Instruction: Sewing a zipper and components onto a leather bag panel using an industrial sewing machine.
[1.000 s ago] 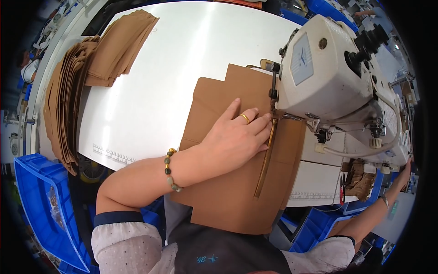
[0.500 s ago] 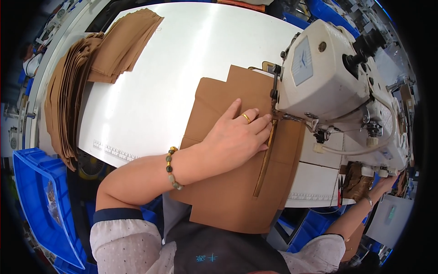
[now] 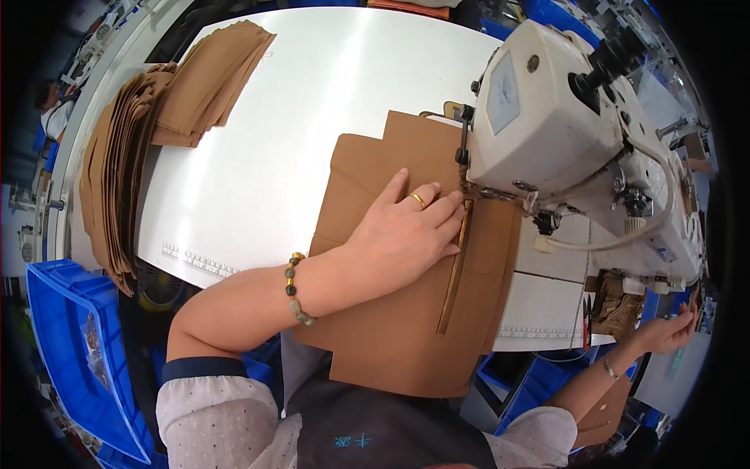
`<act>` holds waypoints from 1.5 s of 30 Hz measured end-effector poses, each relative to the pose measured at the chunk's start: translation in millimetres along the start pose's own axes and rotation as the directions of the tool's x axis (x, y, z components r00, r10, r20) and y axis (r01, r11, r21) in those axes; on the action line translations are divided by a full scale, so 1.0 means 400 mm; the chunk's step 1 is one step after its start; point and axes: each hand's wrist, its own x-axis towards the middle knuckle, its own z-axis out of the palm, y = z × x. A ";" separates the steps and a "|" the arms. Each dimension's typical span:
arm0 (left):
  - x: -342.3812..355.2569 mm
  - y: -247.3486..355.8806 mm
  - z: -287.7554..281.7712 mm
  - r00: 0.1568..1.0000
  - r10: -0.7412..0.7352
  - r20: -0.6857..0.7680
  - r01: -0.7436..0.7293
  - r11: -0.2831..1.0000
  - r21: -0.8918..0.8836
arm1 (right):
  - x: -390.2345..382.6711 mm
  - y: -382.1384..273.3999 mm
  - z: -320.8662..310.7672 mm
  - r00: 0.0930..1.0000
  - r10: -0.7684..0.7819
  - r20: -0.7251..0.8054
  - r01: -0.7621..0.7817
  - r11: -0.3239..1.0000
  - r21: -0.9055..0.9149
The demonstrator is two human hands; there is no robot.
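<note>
Under the needle area of a white sewing machine (image 3: 547,117) lies a brown panel (image 3: 375,352) with notched corners. Set lengthwise in it is a narrow gold-toned zipper (image 3: 453,289). My left hand (image 3: 410,230) rests flat on the panel, fingers stretched, their tips beside the zipper's upper end and close to the presser foot. At the far right, past the machine's end, my right hand (image 3: 664,332) is raised with its fingers pinched together. A thin brownish piece shows at its fingertips, too small to name.
Stacks of brown panels (image 3: 117,172) and smaller brown pieces (image 3: 211,82) lie at the left of the white table (image 3: 312,55). A blue bin (image 3: 86,336) stands lower left. Red-handled scissors (image 3: 587,332) and a box of brown pieces (image 3: 617,305) sit near the right front edge.
My right hand has come down and away from the machine's right end, fingers now pinched. My left hand stays on the panel. The view has shifted slightly.
</note>
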 end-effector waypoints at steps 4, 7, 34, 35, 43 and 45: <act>0.001 0.001 -0.001 1.000 -0.007 0.009 0.007 1.000 -0.021 | -0.109 -0.313 0.026 0.823 -0.463 0.329 0.361 0.873 0.327; 0.002 -0.001 -0.002 1.000 0.001 0.007 -0.001 1.000 0.000 | -0.150 -0.481 0.091 0.541 -0.583 0.607 0.274 0.804 0.528; 0.006 0.006 -0.012 0.999 0.011 0.046 -0.013 0.999 0.043 | -0.336 -0.562 0.264 0.437 -0.152 0.886 -0.360 0.874 0.328; 0.006 0.006 -0.013 0.999 0.012 0.047 -0.014 0.999 0.040 | -0.347 -0.571 0.263 0.389 -0.301 0.871 -0.248 0.876 0.414; -0.002 0.014 -0.021 0.998 0.008 0.056 -0.012 0.997 0.070 | -0.375 -0.656 0.233 0.103 -0.672 0.733 0.119 0.740 0.662; -0.002 0.012 -0.022 0.998 0.008 0.057 -0.012 0.998 0.066 | -0.368 -0.658 0.233 0.079 -0.667 0.741 0.103 0.745 0.659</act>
